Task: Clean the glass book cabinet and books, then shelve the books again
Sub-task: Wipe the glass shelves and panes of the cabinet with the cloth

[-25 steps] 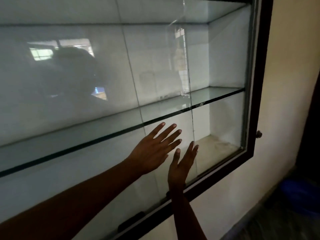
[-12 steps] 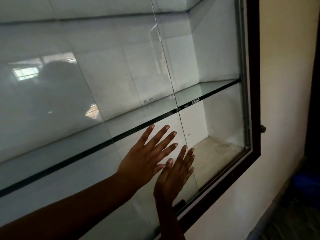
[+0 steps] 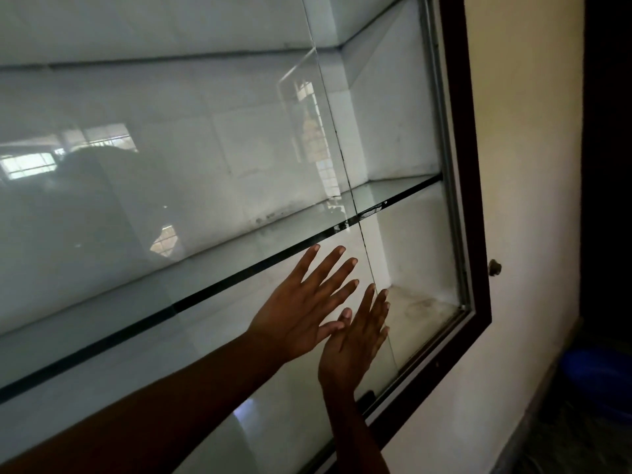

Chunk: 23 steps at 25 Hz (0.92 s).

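A wall-set glass book cabinet with a dark frame (image 3: pixel 475 234) fills the view; no books show on its glass shelf (image 3: pixel 239 278). A sliding glass door (image 3: pixel 205 165) covers most of the front, its right edge (image 3: pixel 345 159) near the middle right. My left hand (image 3: pixel 304 309) presses flat on this door with fingers straight and spread, just below the shelf line. My right hand (image 3: pixel 355 340) lies flat on the glass beside it, fingers straight, close to the door's edge.
A cream wall (image 3: pixel 526 165) runs to the right of the frame, with a small knob (image 3: pixel 494 267) on it. A blue tub (image 3: pixel 598 381) sits low on the floor at the right. The cabinet's bottom right floor (image 3: pixel 420 306) looks dusty.
Both flat hands and the door's edge have shifted slightly right relative to the frame; the camera has swung and come closer to the cabinet's right end.
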Tool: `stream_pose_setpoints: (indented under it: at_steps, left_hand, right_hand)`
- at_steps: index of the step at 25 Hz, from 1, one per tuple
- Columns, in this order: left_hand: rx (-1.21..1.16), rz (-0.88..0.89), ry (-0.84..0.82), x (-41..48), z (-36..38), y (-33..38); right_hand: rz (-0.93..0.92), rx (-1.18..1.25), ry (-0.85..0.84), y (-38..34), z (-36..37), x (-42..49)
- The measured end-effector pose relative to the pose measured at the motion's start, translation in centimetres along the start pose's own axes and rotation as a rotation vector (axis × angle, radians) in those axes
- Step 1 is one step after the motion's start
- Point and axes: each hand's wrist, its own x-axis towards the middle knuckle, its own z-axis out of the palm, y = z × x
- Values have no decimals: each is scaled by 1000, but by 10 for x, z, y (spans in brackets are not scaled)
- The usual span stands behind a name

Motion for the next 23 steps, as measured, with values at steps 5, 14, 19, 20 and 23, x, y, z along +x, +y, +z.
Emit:
stream_pose_setpoints:
  at_steps: [5, 14, 19, 20, 23]
  left_hand:
    - [6, 5, -34, 46, 2, 11]
    - [-54, 37, -72, 151, 12, 34]
    - [-5, 28, -92, 176, 16, 40]
    - [-6, 27, -91, 181, 15, 41]
    - [-14, 25, -68, 195, 15, 43]
  right_hand:
    - [-12, 54, -1, 26, -3, 46]
    - [-11, 158, 105, 74, -6, 139]
    - [-48, 319, 114, 82, -8, 159]
    - [-50, 316, 109, 84, -9, 163]
    - [-54, 272, 68, 87, -13, 174]
